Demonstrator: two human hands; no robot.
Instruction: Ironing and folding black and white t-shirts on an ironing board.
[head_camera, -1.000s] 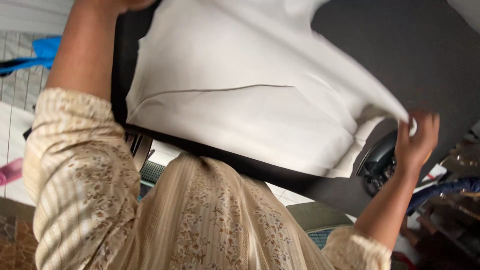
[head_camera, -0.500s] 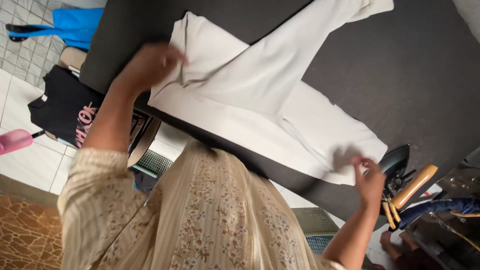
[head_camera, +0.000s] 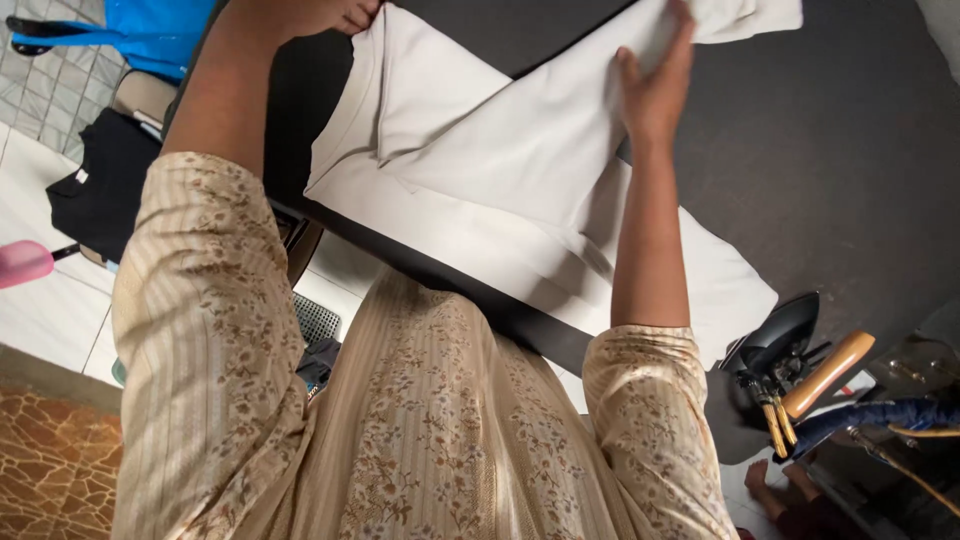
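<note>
where white cloth (head_camera: 470, 190) lies, right hand (head_camera: 655, 85) flat

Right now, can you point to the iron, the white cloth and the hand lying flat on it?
iron (head_camera: 778, 335), head view, on its dark body.
white cloth (head_camera: 470, 200), head view, on the folded middle.
right hand (head_camera: 655, 85), head view, on its back, flat on the cloth.

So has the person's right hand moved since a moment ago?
Yes. The right hand left the white cloth's corner near the iron and went up the cloth, away from it.
</note>
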